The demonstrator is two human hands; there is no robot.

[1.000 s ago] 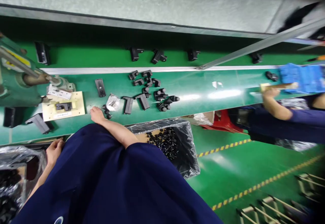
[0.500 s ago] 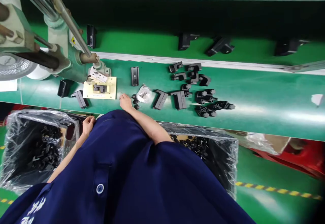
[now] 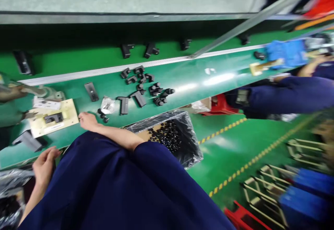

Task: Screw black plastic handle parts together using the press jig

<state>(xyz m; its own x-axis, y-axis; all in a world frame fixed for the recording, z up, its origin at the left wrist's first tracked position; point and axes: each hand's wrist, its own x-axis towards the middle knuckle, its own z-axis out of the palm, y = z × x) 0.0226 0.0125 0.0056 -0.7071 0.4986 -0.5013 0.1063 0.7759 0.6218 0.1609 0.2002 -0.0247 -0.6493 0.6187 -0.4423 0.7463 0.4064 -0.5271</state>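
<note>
My left hand (image 3: 45, 164) is at the bench's front edge, fingers drawn together; whatever they may hold is too small to make out. My right hand (image 3: 87, 120) rests on the green bench with curled fingers, and their inside is hidden. It lies beside the cream fixture plate (image 3: 70, 110), where a black plastic part (image 3: 53, 117) is seated. Just right of this hand are black knobs (image 3: 103, 115) and a clear bag of small metal pieces (image 3: 108, 104). A black angled housing (image 3: 30, 140) lies between the plate and my left hand.
Black housings (image 3: 124, 105), small black brackets (image 3: 132, 79) and black knobbed parts (image 3: 158, 101) lie along the bench. A plastic-lined box (image 3: 194, 143) of black parts stands below. The press (image 3: 9, 108) is at the left. A co-worker's sleeve (image 3: 292, 94) shows at the right.
The view has swung right, bringing the co-worker and floor crates into sight. My right hand stays beside the fixture plate; my left hand stays by the bench edge, fingers drawn together.
</note>
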